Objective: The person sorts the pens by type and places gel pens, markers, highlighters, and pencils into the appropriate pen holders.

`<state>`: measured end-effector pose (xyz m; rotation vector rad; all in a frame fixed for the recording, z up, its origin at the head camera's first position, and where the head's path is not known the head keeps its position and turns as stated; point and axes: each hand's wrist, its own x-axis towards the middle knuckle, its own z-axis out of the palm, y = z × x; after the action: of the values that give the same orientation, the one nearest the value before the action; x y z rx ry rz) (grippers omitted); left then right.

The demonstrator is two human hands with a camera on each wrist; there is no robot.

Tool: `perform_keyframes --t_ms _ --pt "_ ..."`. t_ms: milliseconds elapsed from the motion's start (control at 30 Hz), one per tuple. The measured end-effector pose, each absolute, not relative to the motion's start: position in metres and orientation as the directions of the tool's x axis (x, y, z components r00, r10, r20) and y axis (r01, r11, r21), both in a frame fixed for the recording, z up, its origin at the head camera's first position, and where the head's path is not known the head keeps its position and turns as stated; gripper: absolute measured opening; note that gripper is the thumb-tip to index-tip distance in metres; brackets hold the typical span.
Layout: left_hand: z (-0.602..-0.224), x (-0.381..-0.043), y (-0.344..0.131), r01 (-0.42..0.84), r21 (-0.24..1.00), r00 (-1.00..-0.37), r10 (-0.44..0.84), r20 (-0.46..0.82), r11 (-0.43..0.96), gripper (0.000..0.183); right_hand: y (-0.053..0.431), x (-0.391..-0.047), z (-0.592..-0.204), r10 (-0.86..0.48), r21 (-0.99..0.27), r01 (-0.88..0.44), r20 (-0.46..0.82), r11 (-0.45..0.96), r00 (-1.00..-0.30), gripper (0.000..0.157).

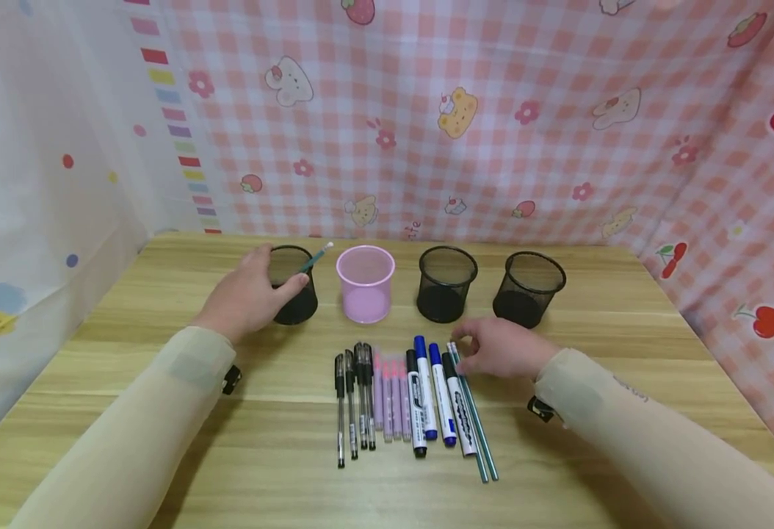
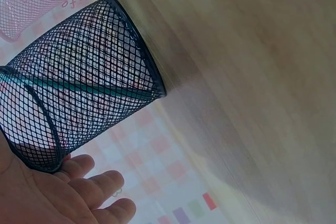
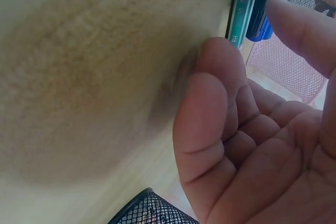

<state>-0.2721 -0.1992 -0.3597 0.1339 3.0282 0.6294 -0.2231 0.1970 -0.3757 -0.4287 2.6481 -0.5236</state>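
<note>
My left hand [image 1: 244, 294] grips the leftmost black mesh pen cup [image 1: 297, 305], thumb across its front. One teal pencil [image 1: 316, 257] leans inside that cup, its white end above the rim; the left wrist view shows the pencil [image 2: 89, 87] through the mesh. My right hand [image 1: 502, 349] is at the top ends of two teal pencils [image 1: 478, 426] lying side by side on the table. In the right wrist view its fingertips [image 3: 223, 59] are right beside a pencil [image 3: 242, 17], the thumb apart from them over a marker.
Left of the pencils lie several markers [image 1: 436, 397], pink-capped pens [image 1: 396, 404] and black gel pens [image 1: 350, 404] in a row. A pink mesh cup [image 1: 366, 305] and two black mesh cups [image 1: 442, 303] stand behind them. Patterned curtains [image 1: 413, 169] enclose the table.
</note>
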Motion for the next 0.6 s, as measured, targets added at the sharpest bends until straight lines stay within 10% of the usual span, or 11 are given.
perform_keyframes --t_ms 600 --pt "-0.3605 -0.2718 -0.1991 0.072 0.395 -0.996 0.089 -0.025 0.916 0.115 0.1955 -0.2235 -0.3784 -0.37 -0.42 -0.211 -0.344 0.883 -0.863 0.052"
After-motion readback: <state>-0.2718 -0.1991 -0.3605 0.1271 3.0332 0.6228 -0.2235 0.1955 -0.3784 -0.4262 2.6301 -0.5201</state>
